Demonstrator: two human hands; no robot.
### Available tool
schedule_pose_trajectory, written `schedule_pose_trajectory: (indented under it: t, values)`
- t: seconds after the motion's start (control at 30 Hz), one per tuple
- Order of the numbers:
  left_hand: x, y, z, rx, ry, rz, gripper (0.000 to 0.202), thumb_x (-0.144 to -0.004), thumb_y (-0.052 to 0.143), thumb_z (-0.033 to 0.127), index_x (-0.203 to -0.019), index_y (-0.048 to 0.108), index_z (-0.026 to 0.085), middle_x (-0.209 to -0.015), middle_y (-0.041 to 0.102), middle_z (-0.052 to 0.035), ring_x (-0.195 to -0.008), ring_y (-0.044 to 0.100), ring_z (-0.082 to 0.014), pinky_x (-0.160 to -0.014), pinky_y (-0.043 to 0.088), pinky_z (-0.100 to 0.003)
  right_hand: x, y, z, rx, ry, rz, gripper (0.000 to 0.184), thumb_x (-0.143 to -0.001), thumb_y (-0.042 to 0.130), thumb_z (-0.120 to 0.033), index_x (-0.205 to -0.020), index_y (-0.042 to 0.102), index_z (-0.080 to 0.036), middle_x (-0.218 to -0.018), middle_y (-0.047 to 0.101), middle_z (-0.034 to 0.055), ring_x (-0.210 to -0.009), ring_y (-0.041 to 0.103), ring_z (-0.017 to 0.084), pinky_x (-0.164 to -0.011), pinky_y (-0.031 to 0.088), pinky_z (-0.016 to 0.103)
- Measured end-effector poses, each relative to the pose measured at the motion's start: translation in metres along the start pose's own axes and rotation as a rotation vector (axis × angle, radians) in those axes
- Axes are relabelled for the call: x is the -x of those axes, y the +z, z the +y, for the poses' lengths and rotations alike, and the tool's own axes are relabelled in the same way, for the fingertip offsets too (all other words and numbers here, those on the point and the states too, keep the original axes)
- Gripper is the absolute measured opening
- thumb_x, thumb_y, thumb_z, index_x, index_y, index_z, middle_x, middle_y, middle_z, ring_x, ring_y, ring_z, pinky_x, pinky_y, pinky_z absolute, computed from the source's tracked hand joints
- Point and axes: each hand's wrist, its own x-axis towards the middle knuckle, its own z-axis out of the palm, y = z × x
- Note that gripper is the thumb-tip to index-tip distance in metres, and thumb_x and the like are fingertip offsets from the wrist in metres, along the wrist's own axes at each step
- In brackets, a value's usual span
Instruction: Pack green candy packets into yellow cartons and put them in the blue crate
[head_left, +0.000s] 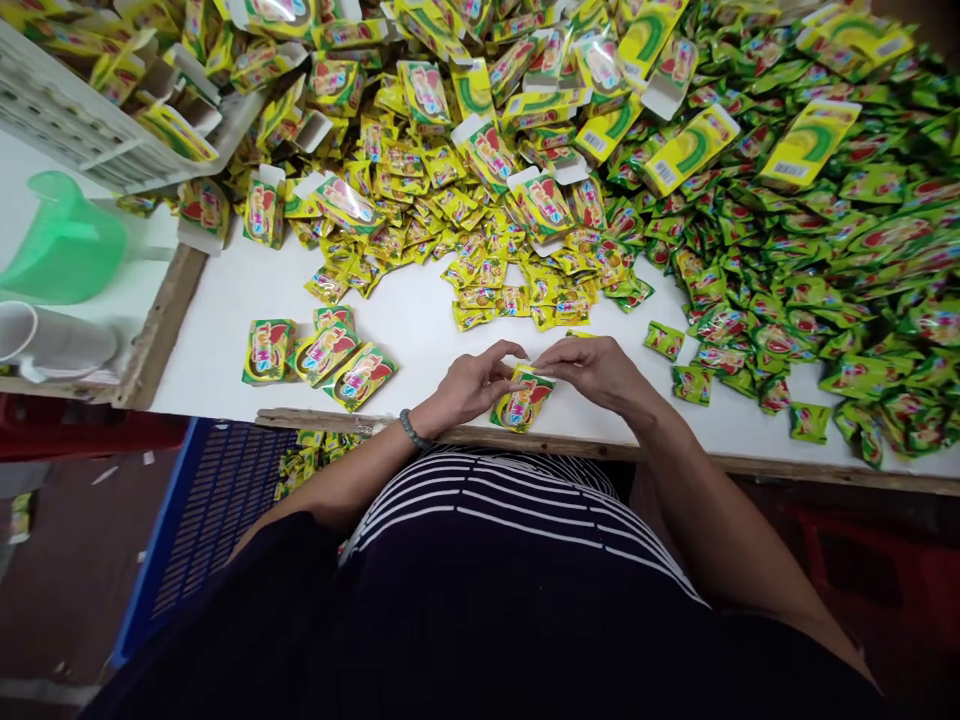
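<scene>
The head view looks down on a white desk (pixel 420 335) with a worn wooden strip (pixel 450 430) along its near edge. The person's left hand (pixel 469 385), with a beaded bracelet (pixel 410 428) at the wrist, and right hand (pixel 592 372) meet over a printed packet (pixel 523 398) lying near that edge. The grip is closed and pinching: the left fingers press on the packet's top, while the right fingertips (pixel 541 362) pinch its upper edge.

Three matching packets (pixel 319 360) lie together to the left, and small green sachets (pixel 694 375) lie to the right. Beyond them spreads a large heap of yellow sachets (pixel 420 235), green sachets (pixel 847 300) and yellow-green cartons (pixel 690 150). The cartons carry barcode panels, and the packets bear big multicoloured lettering, perhaps "TAMS", though it is too blurred to read surely.

At the upper left stand a white plastic rack (pixel 82 110), a green plastic jug (pixel 64 235) and a white cup stack (pixel 52 340). Below the desk edge, a blue plastic crate (pixel 217 510) holds more yellow sachets (pixel 307 465). A red crate (pixel 75 425) sits further left, above a brown floor (pixel 75 570). The person's striped shirt (pixel 510 505) fills the bottom of the view.
</scene>
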Motion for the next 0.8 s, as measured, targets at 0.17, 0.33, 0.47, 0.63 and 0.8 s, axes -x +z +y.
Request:
schedule_pose_trajectory:
  t: [0.17,0.33,0.47,0.63,0.8]
  values:
    - [-0.002,-0.004,0.001,-0.102,0.045,-0.017,0.042,-0.087,0.059,0.049,-0.118,0.051,0.021,-0.084,0.073,-0.004,-0.074,0.068,-0.0162,-0.068,0.049,-0.025,-0.017,-0.007,0.003,0.003,-0.075,-0.148,0.01,-0.076,0.068,-0.027,-0.074,0.077,-0.024,-0.077,0.076,0.001,-0.072,0.069,0.018,-0.07,0.053,0.03]
    - [0.001,-0.003,-0.001,-0.023,0.021,-0.014,0.042,-0.087,0.06,0.047,-0.118,0.049,0.02,-0.083,0.073,-0.0038,-0.072,0.067,-0.0146,-0.066,0.049,-0.024,-0.01,0.002,0.004,0.154,-0.21,-0.056,0.013,-0.081,0.064,-0.023,-0.077,0.077,-0.026,-0.08,0.076,0.0012,-0.075,0.069,0.017,-0.072,0.053,0.031]
    - [0.003,-0.001,-0.003,0.002,0.01,0.006,0.04,-0.087,0.061,0.046,-0.114,0.05,0.019,-0.08,0.072,-0.0026,-0.068,0.065,-0.0131,-0.064,0.047,-0.023,0.009,0.01,0.01,0.101,-0.216,0.08,0.015,-0.086,0.061,-0.026,-0.084,0.076,-0.026,-0.088,0.076,0.0027,-0.084,0.07,0.019,-0.078,0.055,0.034]
    - [0.002,-0.002,0.0,-0.033,0.006,-0.007,0.038,-0.087,0.06,0.046,-0.113,0.052,0.019,-0.082,0.073,-0.0032,-0.071,0.066,-0.0137,-0.066,0.048,-0.023,0.009,-0.004,0.011,0.059,-0.062,0.065,0.009,-0.08,0.067,-0.027,-0.079,0.077,-0.025,-0.08,0.075,0.0019,-0.076,0.068,0.018,-0.071,0.054,0.031]
    - [0.002,-0.003,0.002,-0.071,0.016,0.003,0.036,-0.088,0.06,0.041,-0.115,0.053,0.019,-0.082,0.074,-0.0037,-0.07,0.066,-0.0133,-0.064,0.047,-0.023,-0.01,-0.014,-0.001,0.099,0.005,-0.148,0.012,-0.072,0.066,-0.018,-0.077,0.077,-0.02,-0.068,0.072,0.0013,-0.061,0.062,0.013,-0.059,0.047,0.025]
